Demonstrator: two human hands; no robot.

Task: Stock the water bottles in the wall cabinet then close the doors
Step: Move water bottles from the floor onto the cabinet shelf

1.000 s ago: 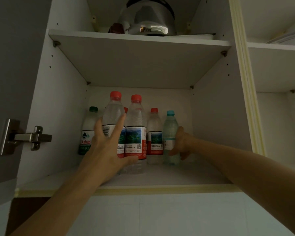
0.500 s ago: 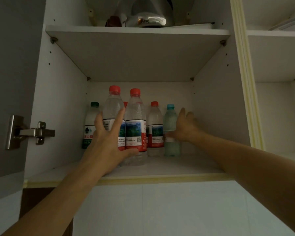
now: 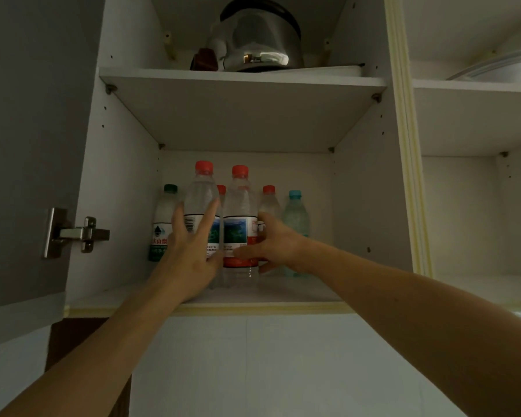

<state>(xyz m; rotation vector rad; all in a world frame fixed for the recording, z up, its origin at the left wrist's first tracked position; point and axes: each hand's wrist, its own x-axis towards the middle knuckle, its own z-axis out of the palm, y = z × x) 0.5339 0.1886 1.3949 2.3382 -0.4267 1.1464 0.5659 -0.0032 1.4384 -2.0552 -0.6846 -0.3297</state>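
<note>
A: What is shifting on the lower shelf (image 3: 298,291) of the wall cabinet (image 3: 123,182)?

B: The right hand (image 3: 275,246) is coming across. Half a second ago it was lifting off the teal-capped bottle (image 3: 295,218) near the right wall; now it is curling round the lower part of the front-right red-capped bottle (image 3: 240,212), thumb at the front and fingers wrapping the right side of the label.

A: And the left hand (image 3: 190,251)?

B: It is staying where it was, fingers straight and spread, pressing flat against the front-left red-capped bottle (image 3: 201,200). It is not gripping it.

A: So where are the bottles sitting?

B: All upright on that shelf. Two tall ones are standing side by side in front; behind them are a green-capped bottle (image 3: 163,218) at the left, two more red caps, and the teal one at the right.

A: What does this mean for the job?

B: The teal bottle is looking placed and released. I am judging that the hands are now squaring up the front pair, so stocking is nearly finished. The grey door (image 3: 27,145) is hanging wide open on its hinge (image 3: 72,233), so closing is yet to come. A steel kettle (image 3: 259,37) is sitting on the shelf above.
</note>
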